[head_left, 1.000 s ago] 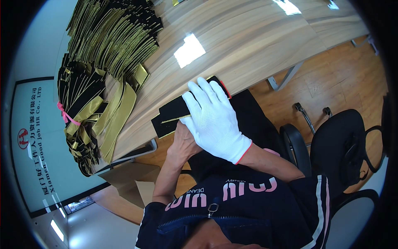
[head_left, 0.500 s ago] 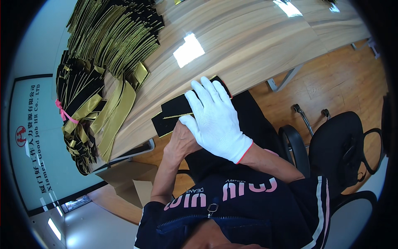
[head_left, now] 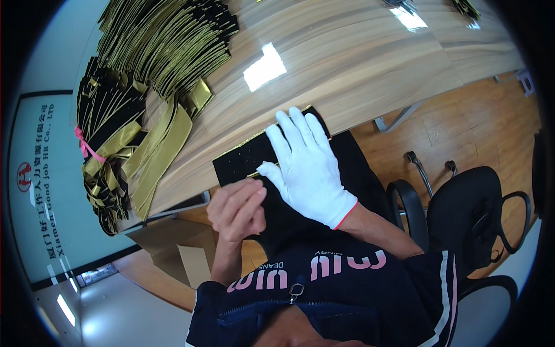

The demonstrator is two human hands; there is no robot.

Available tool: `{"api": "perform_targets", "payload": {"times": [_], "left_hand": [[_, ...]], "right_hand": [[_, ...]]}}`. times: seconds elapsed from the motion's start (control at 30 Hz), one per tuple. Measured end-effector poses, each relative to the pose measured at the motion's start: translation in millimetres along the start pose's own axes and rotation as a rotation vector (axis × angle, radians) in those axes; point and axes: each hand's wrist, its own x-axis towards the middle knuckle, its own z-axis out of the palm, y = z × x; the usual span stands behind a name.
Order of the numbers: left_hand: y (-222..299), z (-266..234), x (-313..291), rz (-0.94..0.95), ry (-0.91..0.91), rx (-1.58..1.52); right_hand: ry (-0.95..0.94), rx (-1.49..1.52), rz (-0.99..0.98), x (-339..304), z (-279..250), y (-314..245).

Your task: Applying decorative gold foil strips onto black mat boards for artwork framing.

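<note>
Left hand (head_left: 236,209): bare, fingers curled in narrow toward the palm; cannot tell if anything is pinched in them. It sits just off the near edge of the black piece, and contact there is unclear. Right hand (head_left: 306,168): white knit glove with red cuff trim, laid flat and spread, palm down, 4 fingers pointing away, thumb out toward the left hand.

Black piece (head_left: 234,162): under the right hand, flat, with gold edging along its far side. Its left end shows beyond the left hand, pale specks on the surface; its right corner pokes out past the right fingertips. Short gold line beside the right thumb.

Nearer than the hands, the wearer's navy jacket (head_left: 324,295), pink and white lettering, zip at the collar. Black cloth (head_left: 355,168) hangs just right of the right hand.

Beyond the hands, wood-grain table (head_left: 347,75), bright glare patch on top. Left of the hands and farther out, a fanned stack (head_left: 162,52) of black pieces edged in gold; at its near end, loose gold ribbons (head_left: 165,153) and a pink tie (head_left: 88,146).

Cardboard box (head_left: 167,246) low, left of the left hand. Well right of the right hand, black chair (head_left: 465,199) on wood floor (head_left: 445,118). Far left, framed wall panel (head_left: 37,220), pale, dark characters and a red emblem.
</note>
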Motion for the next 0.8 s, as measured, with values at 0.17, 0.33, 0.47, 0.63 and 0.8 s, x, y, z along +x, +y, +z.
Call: {"api": "perform_targets", "payload": {"times": [0.17, 0.33, 0.47, 0.63, 0.8], "left_hand": [[-11.5, 13.2, 16.9, -0.163, -0.143, 0.076], [-21.4, 26.3, 6.3, -0.225, -0.382, 0.11], [-21.9, 26.6, 7.8, -0.187, -0.501, 0.211], [-21.6, 26.7, 8.3, -0.18, -0.496, 0.197], [-20.2, 26.3, 8.1, -0.191, -0.501, 0.194]], "right_hand": [[-0.071, -0.039, -0.034, 1.0, -3.4, 1.0], [-0.117, -0.141, -0.077, -4.0, 2.5, 5.6], [-0.138, -0.191, -0.086, -4.2, 0.7, 7.0], [-0.107, -0.113, -0.079, -0.8, -21.7, 0.1], [-0.15, -0.258, -0.098, -3.6, -41.7, 9.6]]}}
